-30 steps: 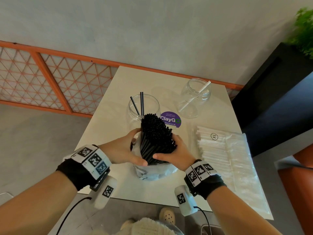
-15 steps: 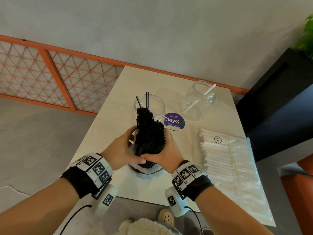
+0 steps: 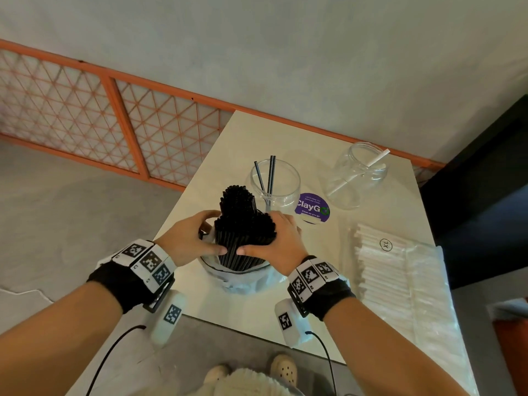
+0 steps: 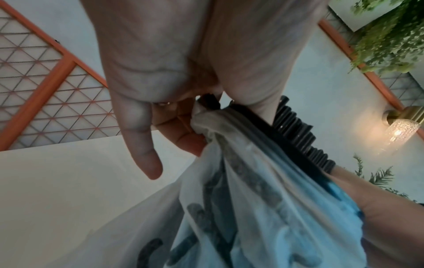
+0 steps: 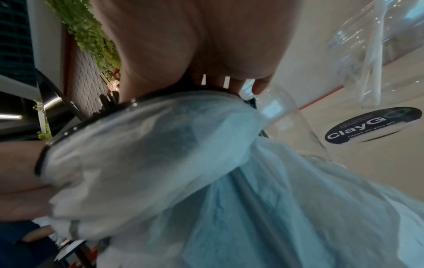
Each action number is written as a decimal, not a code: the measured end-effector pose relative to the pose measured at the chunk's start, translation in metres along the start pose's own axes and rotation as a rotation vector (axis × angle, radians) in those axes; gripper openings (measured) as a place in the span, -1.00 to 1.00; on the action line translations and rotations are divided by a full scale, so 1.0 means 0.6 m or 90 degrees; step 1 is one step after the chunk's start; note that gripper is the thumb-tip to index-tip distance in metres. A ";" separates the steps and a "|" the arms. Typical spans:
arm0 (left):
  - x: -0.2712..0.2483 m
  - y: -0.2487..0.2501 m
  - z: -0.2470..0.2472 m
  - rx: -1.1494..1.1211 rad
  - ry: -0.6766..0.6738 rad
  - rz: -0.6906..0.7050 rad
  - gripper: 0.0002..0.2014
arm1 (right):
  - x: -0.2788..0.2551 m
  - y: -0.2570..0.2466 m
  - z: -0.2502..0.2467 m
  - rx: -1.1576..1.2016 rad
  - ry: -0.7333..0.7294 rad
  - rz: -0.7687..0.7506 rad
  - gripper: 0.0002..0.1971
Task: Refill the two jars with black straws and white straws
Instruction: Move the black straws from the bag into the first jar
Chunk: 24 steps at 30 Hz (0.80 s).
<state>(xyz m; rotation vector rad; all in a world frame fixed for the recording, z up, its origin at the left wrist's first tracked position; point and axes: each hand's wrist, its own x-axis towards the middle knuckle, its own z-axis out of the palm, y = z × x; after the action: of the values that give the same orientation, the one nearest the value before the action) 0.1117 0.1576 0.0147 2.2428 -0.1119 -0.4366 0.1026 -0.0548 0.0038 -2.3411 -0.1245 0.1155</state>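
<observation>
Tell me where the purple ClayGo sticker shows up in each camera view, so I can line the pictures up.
Head: ClayGo sticker on the table, centre right, between the two jars.
Left wrist: not in view.
Right wrist: ClayGo sticker at the right edge, looking dark.
Shared landmark: the black-straw jar, left of the sticker in head and right wrist views.

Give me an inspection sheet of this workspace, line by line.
Surface: pale table, against an orange-framed lattice.
Job's things: black straw bundle upright, its base in a plastic bag; near jar holds a few black straws; far jar holds one white straw; white straw pack flat at the right.
Clutter: purple ClayGo sticker.
Grippers: left hand and right hand grip the bundle from both sides.
Cables: a black lead hangs from each wrist unit.
Surroundings: grey floor, plain wall, dark furniture at right, plants, a wall lamp.
</observation>
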 end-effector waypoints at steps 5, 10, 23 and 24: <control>0.006 -0.001 -0.002 0.006 0.004 -0.018 -0.18 | -0.003 0.001 0.000 0.146 0.002 0.037 -0.51; 0.007 0.003 -0.008 0.029 0.017 -0.039 -0.26 | -0.009 -0.007 -0.020 0.298 0.028 0.033 -0.65; 0.009 0.008 -0.009 0.032 0.025 -0.046 -0.44 | -0.013 -0.074 -0.111 0.467 0.170 -0.032 -0.78; 0.009 0.008 -0.010 0.039 0.023 -0.041 -0.48 | -0.011 -0.081 -0.121 0.480 0.183 -0.041 -0.78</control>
<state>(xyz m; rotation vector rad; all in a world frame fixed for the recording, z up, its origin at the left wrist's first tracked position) 0.1193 0.1575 0.0202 2.3179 -0.0342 -0.4313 0.1022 -0.0734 0.0894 -1.5776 -0.0062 -0.1806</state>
